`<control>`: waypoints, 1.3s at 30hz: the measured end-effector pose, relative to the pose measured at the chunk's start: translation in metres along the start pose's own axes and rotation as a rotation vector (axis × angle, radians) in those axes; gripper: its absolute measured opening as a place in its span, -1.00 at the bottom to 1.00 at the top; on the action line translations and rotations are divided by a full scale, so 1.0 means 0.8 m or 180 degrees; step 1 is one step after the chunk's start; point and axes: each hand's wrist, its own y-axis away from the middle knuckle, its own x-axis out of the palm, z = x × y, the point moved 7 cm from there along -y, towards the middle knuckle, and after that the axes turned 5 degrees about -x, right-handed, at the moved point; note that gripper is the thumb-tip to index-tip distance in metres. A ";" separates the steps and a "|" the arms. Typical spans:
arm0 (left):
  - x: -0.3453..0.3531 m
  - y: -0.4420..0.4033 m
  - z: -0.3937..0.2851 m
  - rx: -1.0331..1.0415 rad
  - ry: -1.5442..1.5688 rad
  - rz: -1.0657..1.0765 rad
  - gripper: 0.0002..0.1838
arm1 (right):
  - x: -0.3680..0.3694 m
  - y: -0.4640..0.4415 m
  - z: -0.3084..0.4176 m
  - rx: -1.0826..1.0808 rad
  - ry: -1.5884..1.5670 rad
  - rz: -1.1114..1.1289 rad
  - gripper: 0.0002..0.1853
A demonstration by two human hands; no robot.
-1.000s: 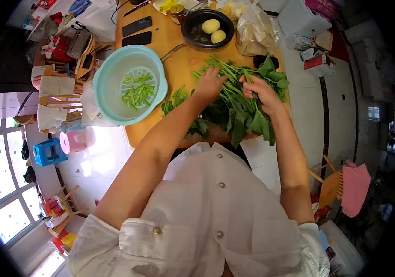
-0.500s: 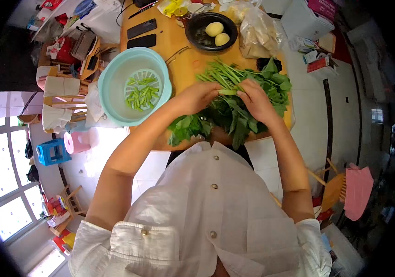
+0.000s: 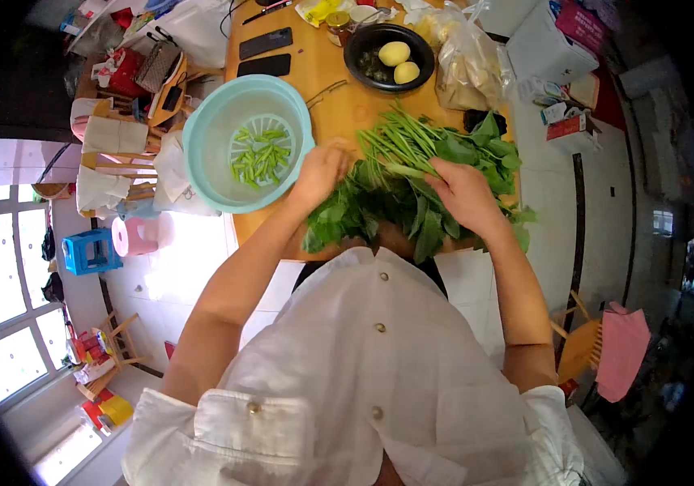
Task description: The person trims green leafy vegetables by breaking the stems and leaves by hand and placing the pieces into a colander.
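Observation:
A pile of leafy greens (image 3: 399,206) with long pale-green stems (image 3: 399,138) lies along the table's near edge. My right hand (image 3: 464,193) is closed on a leafy green stalk over the right part of the pile, its pale stem end pointing left. Beside the basin's right rim is my left hand (image 3: 322,172), fingers curled in; what they hold, if anything, is too small to make out. The light-blue basin (image 3: 201,174) has a slotted strainer bottom, and short cut stem pieces (image 3: 262,158) lie inside it.
A black bowl (image 3: 355,69) with two peeled potatoes (image 3: 395,54) stands at the back of the table. Near it are a clear plastic bag (image 3: 472,69), a small jar (image 3: 338,31) and two dark phones (image 3: 265,44). A blue stool (image 3: 91,251) is on the floor at left.
My left hand has parted from my right and moved left toward the basin. My right hand has shifted slightly right and down with the stalk. The view has turned a little.

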 end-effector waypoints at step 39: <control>0.006 0.038 0.020 -0.0568 0.0978 -0.0411 -0.73 | 0.002 0.003 -0.011 -0.0015 -0.1249 0.0520 -0.78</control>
